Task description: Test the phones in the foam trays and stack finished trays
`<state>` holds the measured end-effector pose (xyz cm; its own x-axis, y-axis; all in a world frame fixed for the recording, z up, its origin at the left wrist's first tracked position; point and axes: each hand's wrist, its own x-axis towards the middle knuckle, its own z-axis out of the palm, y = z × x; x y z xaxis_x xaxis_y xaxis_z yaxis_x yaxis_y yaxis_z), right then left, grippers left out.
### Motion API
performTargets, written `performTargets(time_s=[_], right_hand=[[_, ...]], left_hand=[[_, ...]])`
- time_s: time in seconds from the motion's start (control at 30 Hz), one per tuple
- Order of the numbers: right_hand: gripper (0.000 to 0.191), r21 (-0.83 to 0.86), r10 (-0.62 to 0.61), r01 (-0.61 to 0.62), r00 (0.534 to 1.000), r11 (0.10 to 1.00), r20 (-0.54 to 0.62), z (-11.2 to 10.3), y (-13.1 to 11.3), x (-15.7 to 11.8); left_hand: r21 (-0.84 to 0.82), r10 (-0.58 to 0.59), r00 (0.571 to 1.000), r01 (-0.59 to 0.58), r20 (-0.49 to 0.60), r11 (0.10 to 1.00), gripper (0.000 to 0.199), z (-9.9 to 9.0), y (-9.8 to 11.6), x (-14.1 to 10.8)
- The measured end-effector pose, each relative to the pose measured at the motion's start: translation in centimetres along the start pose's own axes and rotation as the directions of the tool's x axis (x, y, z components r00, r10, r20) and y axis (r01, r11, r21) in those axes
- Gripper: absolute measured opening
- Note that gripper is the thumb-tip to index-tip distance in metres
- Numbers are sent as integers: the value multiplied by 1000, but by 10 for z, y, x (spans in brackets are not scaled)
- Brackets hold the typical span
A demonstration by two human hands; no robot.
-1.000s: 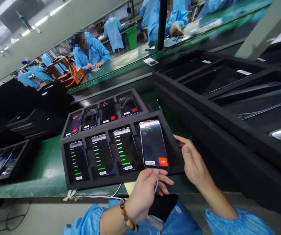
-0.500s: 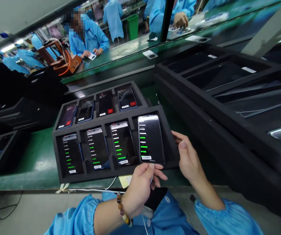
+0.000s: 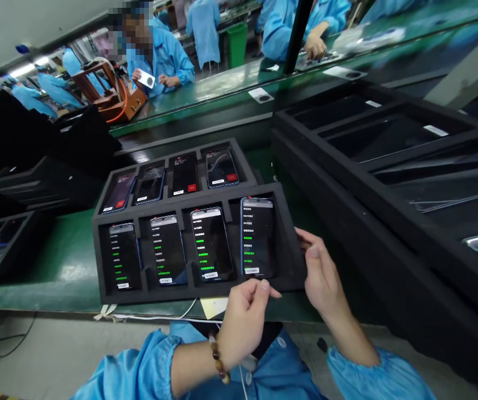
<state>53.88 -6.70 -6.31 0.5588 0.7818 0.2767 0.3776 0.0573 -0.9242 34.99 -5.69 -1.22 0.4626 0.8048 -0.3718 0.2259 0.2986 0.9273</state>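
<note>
A black foam tray [image 3: 147, 294] holds two rows of phones, their screens lit. The rightmost front phone [image 3: 257, 239] shows a list with white and green lines and sits in its slot. Just below its bottom edge is my left hand [image 3: 245, 311], beaded bracelet on the wrist, thumb and fingers pinched together; whether anything is between them is hidden. My right hand [image 3: 324, 275] grips the tray's right edge, its fingers partly behind the wall.
Larger black trays [image 3: 330, 150] with dark panels are stacked at the right. Another phone tray [image 3: 3, 244] lies at the left. A yellow paper [image 3: 214, 307] and white cable are at the front edge. Co-workers in blue [image 3: 161, 55] sit across the green bench [image 3: 61, 244].
The rightmost front phone now lies lower in its slot, no longer tilted and glaring. My left hand's fingers have drawn closer together. Across the bench, a co-worker has raised a white card.
</note>
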Motion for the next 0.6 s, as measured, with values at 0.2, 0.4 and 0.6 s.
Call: performTargets(time_s=[0.2, 0.4, 0.6], right_hand=[[67, -172, -156, 158, 987, 972, 26, 4, -26, -20], [107, -474, -251, 248, 966, 845, 57, 33, -61, -44], [98, -493, -217, 218, 974, 842, 61, 37, -56, -39]], left_hand=[[38, -52, 956, 43, 288, 998, 57, -32, 21, -9], [13, 29, 993, -30, 113, 999, 53, -79, 21, -52], [-85, 155, 712, -289, -685, 953, 50, -176, 16, -80]])
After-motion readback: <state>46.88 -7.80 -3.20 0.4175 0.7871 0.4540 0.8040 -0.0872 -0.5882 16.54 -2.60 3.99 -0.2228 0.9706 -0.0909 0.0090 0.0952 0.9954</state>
